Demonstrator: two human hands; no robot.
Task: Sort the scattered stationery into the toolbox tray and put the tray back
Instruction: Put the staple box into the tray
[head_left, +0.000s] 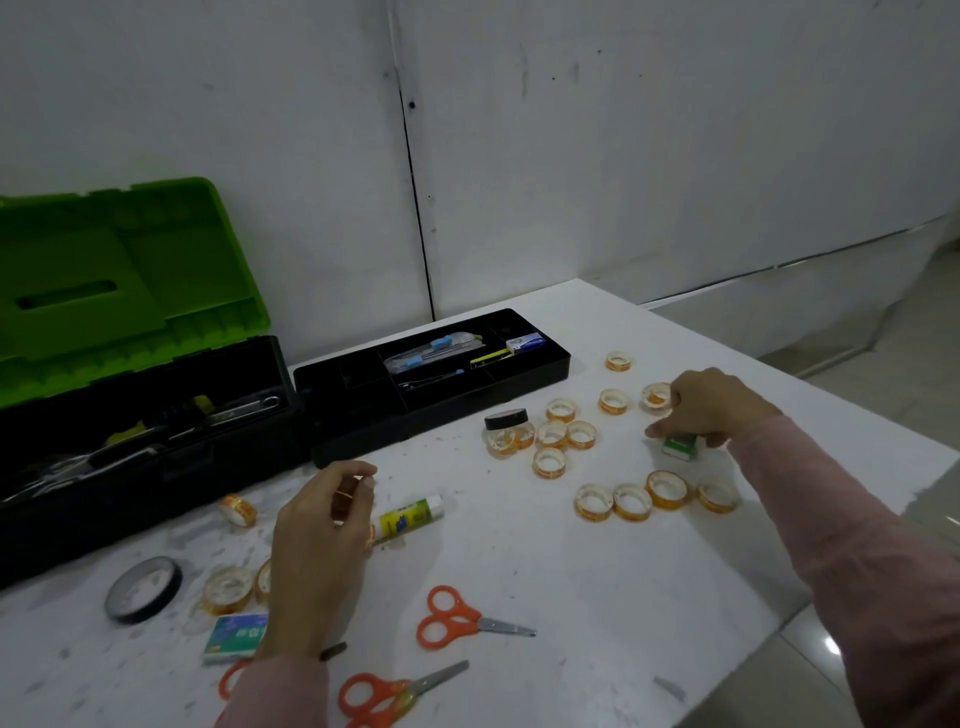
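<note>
lift the green box (681, 448) pinched by the right hand (714, 410) cleanly, then set it in the tray (415, 428) with the tape roll (345, 494) gripped by the left hand (322, 535).

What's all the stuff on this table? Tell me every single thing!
toolbox: one, black, green lid open, far left.
tray: one, black, right of toolbox.
clear tape rolls: about sixteen, orange-cored, scattered.
black tape rolls: two; near left, and mid-table atop clear rolls.
glue stick: one, yellow-green, beside left hand.
scissors: two, orange handles, near edge; perhaps a third, half hidden.
small boxes: three; blue-green near left, green under right hand, blue-white in tray.
table: one, white.
left hand: pinches one clear tape roll.
right hand: grips green box.
</note>
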